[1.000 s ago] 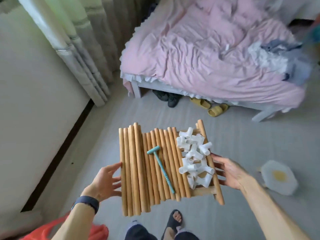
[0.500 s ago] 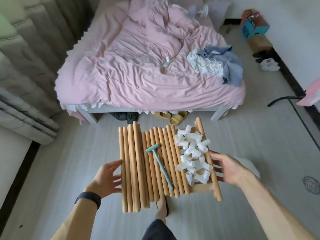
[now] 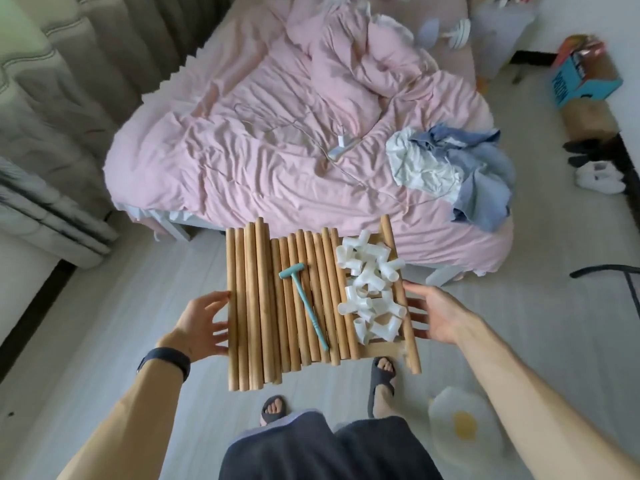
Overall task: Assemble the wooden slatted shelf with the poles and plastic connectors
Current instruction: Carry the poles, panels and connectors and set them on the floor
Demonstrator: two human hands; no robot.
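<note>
I carry a wooden slatted shelf panel (image 3: pixel 383 348) level in front of me. Several loose wooden poles (image 3: pixel 263 306) lie side by side on it. A teal plastic mallet (image 3: pixel 304 306) rests on the poles, and a heap of white plastic connectors (image 3: pixel 370 292) sits at the right. My left hand (image 3: pixel 201 323) supports the panel's left edge, with straight fingers reaching underneath. On the right edge, my right hand (image 3: pixel 436 313) does the same.
A bed with a rumpled pink cover (image 3: pixel 277 150) stands just beyond the panel, with clothes (image 3: pixel 450 161) piled on it. Curtains (image 3: pixel 52 98) hang at the left. An egg-shaped mat (image 3: pixel 464 424) lies by my right foot. Boxes (image 3: pixel 581 77) and shoes (image 3: pixel 599 174) line the right wall.
My view has swung right and moved toward the bed, whose foot edge now lies just beyond the panel. Both hands keep the same hold on the panel, and its load has not shifted.
</note>
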